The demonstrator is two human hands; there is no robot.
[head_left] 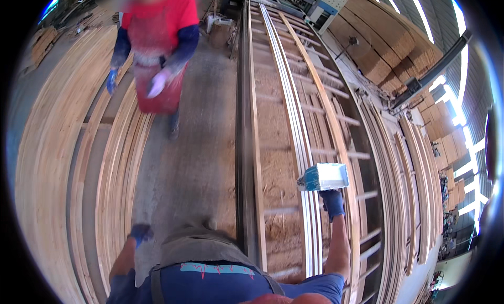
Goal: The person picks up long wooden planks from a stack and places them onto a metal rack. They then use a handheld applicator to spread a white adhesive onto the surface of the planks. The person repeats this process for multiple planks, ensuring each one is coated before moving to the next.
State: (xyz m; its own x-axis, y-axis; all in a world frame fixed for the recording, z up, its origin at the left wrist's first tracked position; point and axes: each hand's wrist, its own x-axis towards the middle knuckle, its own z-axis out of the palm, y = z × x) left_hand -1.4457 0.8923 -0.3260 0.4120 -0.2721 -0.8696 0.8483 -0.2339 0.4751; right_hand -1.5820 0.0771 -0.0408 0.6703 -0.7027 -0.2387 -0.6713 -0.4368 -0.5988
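Note:
My right hand (333, 203), in a blue glove, grips a small blue box-shaped container (312, 178). Its inside is white, and white smears mark its outer side. The container is over long wooden strips (308, 220) whose top faces look white, as if coated; whether it touches them I cannot tell. My left hand (140, 233), also gloved in blue, hangs low at my left side over the floor, near the stacked boards. It looks empty, with its fingers loosely extended.
A roller rack (283, 211) carries the strips and a separate plank (338, 141). Long boards (47, 173) lie at left, more strips (401, 199) at right. A person (157, 46) in a red apron stands ahead in the aisle. Timber stacks (378, 41) and a machine (325, 10) stand farther off.

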